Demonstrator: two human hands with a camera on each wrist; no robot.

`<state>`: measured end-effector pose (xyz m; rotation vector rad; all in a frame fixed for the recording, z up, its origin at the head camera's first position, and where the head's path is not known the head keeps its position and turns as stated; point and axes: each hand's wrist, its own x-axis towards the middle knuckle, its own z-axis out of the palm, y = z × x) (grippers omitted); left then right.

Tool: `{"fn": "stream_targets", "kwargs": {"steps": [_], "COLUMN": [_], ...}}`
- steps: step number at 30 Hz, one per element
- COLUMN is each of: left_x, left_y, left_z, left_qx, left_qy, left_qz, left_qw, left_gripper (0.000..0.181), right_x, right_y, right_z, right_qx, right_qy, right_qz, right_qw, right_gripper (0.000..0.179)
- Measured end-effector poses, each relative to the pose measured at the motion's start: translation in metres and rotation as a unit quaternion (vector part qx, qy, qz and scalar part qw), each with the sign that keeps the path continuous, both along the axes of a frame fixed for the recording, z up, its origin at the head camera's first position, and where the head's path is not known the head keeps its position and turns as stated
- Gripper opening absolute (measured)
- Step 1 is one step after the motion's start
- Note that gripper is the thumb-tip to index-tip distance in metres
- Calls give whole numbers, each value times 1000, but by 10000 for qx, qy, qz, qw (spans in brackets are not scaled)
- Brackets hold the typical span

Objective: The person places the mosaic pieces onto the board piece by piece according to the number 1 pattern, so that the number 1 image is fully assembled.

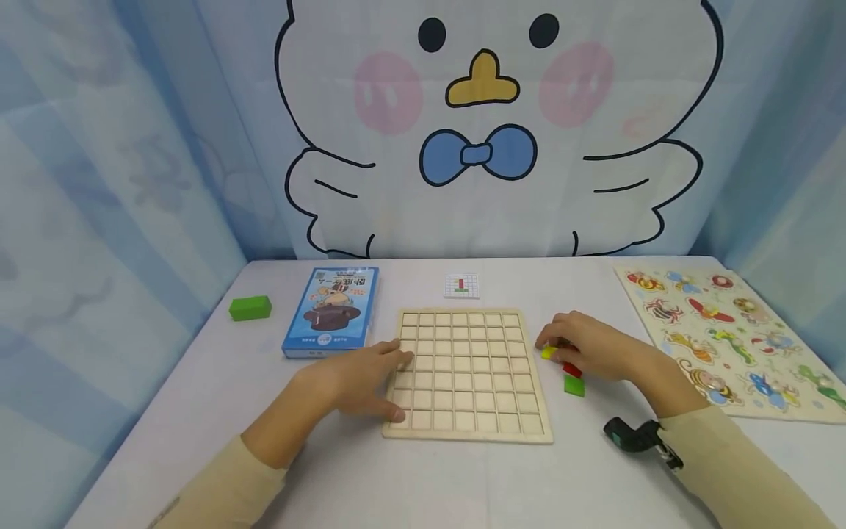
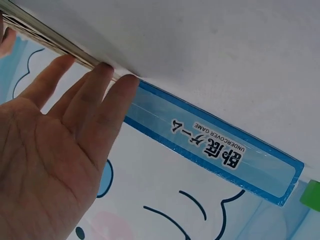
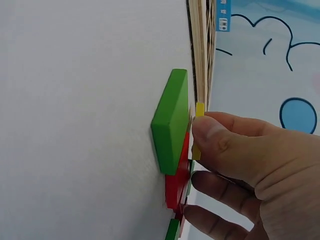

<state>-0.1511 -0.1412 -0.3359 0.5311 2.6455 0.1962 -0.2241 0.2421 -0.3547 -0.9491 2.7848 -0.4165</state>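
My left hand (image 1: 363,378) rests at the left edge of a wooden grid board (image 1: 474,380), fingers and thumb spread along its rim. In the left wrist view the fingers (image 2: 95,100) are nearly straight and touch the edge of the board. My right hand (image 1: 598,345) is just right of the board and pinches a thin yellow tile (image 3: 199,109) between thumb and fingers. Under and beside that hand lie a red tile (image 1: 572,370) and a green tile (image 1: 574,386). More red and green tiles are partly hidden behind the fingers in the right wrist view.
A blue game box (image 1: 337,312) lies left of the board, with a green block (image 1: 250,308) farther left. Behind the board is a small pattern card (image 1: 461,286). An insect picture board (image 1: 740,338) lies at the right. A printed curtain (image 1: 489,213) hangs behind the table.
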Motion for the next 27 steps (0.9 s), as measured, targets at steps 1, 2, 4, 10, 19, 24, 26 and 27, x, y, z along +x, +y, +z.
{"fn": "stream_targets", "kwargs": {"steps": [1,2,4,10,19,24,26,27], "left_x": [0,0,0,-3,-8,-10,-10,-11], "left_y": [0,0,-1,-5,-11,-14,-17,-18], "left_z": [0,0,-1,-1,-1,-4,-5,-5], "left_qx": [22,32,50,67,393,544,589,592], "left_qy": [-26,-44,-77,-78,-63,-103,-144,-173], "left_qz": [18,31,22,-130,-46,2,-30,-35], "left_qw": [10000,10000,10000,9999,9992,9985,9982,9981], "left_gripper": [92,92,94,100,104,98,96,95], "right_x": [0,0,1,-1,-5,-8,-9,-10], "right_y": [0,0,0,-3,-15,-21,-27,-31], "right_z": [0,0,-1,-1,1,0,0,0], "right_qx": [2,-15,-58,-499,-1090,-1165,-1204,-1221], "right_qy": [-9,-2,-12,-26,233,260,213,182], "right_qz": [4,21,-12,110,374,473,524,526], "right_qw": [10000,10000,10000,9987,9931,9917,9911,9910], "right_gripper": [19,18,15,17,29,30,29,29]}}
